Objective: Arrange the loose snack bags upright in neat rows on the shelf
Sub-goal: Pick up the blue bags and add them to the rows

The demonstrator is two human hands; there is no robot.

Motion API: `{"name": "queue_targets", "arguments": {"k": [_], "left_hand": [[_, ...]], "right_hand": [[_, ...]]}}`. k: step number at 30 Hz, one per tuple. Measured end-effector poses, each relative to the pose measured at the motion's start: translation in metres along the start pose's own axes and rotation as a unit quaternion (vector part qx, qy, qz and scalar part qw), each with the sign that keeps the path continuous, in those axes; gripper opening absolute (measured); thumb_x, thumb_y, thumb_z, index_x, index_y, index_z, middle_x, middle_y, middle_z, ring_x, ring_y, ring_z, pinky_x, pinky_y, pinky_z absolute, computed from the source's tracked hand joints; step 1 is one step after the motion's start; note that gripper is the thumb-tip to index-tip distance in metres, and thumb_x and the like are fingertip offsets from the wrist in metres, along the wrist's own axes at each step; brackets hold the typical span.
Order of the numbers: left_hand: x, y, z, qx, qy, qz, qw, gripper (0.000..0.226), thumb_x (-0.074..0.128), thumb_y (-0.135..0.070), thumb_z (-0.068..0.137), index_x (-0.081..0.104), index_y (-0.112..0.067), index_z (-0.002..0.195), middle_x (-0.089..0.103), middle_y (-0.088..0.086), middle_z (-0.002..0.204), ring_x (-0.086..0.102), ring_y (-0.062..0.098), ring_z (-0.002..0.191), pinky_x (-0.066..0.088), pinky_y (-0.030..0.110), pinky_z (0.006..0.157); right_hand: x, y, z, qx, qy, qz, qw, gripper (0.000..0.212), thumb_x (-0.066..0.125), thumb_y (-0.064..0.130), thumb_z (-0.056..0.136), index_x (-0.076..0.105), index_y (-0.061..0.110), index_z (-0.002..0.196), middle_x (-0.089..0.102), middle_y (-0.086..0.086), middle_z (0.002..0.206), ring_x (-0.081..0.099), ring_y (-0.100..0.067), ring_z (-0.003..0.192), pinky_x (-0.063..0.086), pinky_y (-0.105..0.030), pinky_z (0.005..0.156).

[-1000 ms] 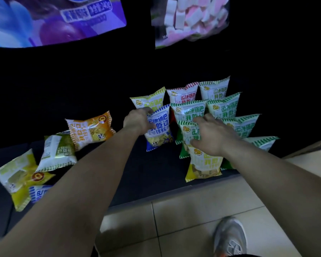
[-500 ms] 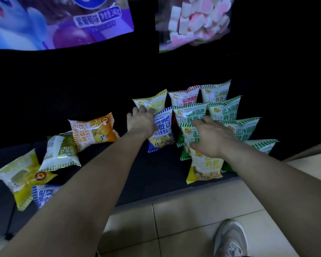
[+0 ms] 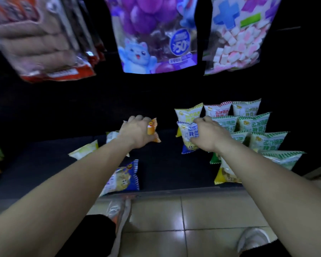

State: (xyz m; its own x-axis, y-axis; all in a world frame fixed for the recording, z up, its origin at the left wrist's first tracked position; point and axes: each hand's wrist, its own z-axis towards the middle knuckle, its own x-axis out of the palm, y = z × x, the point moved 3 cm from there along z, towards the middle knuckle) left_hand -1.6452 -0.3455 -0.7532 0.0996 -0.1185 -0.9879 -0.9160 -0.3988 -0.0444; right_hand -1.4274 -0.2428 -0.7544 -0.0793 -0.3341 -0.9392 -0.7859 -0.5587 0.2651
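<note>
My left hand [image 3: 136,133] is closed around an orange snack bag [image 3: 153,131], held just above the dark shelf [image 3: 161,169]. My right hand [image 3: 208,135] grips the top of an upright blue-trimmed bag [image 3: 187,135] in the left column of the standing rows. Behind it stands a yellow-trimmed bag [image 3: 188,113]. Green-trimmed bags [image 3: 254,124] and a red-trimmed bag [image 3: 218,110] stand in rows to the right. A loose blue bag [image 3: 125,178] lies flat near the shelf's front edge. A yellow bag [image 3: 85,152] lies at the left, partly hidden by my left arm.
Large hanging packs, a purple one [image 3: 156,36] and a marshmallow one [image 3: 239,39], hang above the shelf. A blurred red pack [image 3: 44,43] hangs at the upper left. The tiled floor [image 3: 193,216] and my shoe [image 3: 254,240] are below.
My left hand left the blue-trimmed bag, went left and took hold of the orange bag. My right hand shifted from the green bags onto the blue-trimmed bag. The view swung up and left.
</note>
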Motion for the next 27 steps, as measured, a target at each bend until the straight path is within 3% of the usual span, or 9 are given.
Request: {"name": "queue_targets", "arguments": {"k": [7,13,20,23,27], "left_hand": [[0.001,0.119,-0.096,-0.090,0.043,-0.001,0.995,0.076,0.061,-0.061,0.083,0.037,-0.027,0.147,0.045,0.004,0.143,0.038,0.030,0.132,0.039,0.047,0.105],[0.039,0.203,-0.125,-0.179,0.102,-0.071,0.976,0.084,0.065,-0.060,0.082,0.033,-0.021,0.150,0.039,0.009,0.150,0.030,0.033,0.139,0.037,0.049,0.108],[0.085,0.224,-0.095,-0.152,0.138,-0.071,0.976,0.082,0.066,-0.054,0.083,0.030,-0.023,0.150,0.042,0.009,0.144,0.034,0.033,0.135,0.039,0.048,0.105],[0.093,0.231,-0.087,-0.144,0.141,-0.075,0.977,0.081,0.065,-0.054,0.085,0.029,-0.024,0.151,0.041,0.007,0.145,0.033,0.031,0.135,0.039,0.046,0.105],[0.095,0.245,-0.083,-0.155,0.136,-0.093,0.974,0.080,0.065,-0.053,0.085,0.029,-0.025,0.151,0.042,0.006,0.143,0.033,0.029,0.136,0.039,0.047,0.105]], "right_hand": [[0.024,0.105,-0.008,-0.075,0.015,-0.028,0.997,0.071,0.063,0.045,0.091,0.033,0.019,0.150,0.039,-0.009,0.143,0.045,-0.033,0.129,0.048,-0.046,0.095],[0.109,0.180,0.005,-0.125,0.096,-0.031,0.987,0.072,0.064,0.044,0.090,0.034,0.018,0.150,0.039,-0.009,0.146,0.044,-0.033,0.130,0.048,-0.047,0.097],[0.215,0.210,0.054,-0.104,0.178,-0.032,0.978,0.076,0.060,0.053,0.091,0.032,0.018,0.152,0.034,-0.008,0.148,0.038,-0.034,0.132,0.045,-0.047,0.100],[0.244,0.213,0.076,-0.122,0.200,-0.065,0.970,0.084,0.065,0.054,0.088,0.027,0.020,0.155,0.025,-0.003,0.157,0.028,-0.032,0.139,0.038,-0.048,0.108],[0.262,0.214,0.098,-0.169,0.222,-0.112,0.954,0.100,0.071,0.058,0.081,0.020,0.020,0.158,0.027,-0.003,0.162,0.019,-0.026,0.149,0.015,-0.048,0.121]]}}
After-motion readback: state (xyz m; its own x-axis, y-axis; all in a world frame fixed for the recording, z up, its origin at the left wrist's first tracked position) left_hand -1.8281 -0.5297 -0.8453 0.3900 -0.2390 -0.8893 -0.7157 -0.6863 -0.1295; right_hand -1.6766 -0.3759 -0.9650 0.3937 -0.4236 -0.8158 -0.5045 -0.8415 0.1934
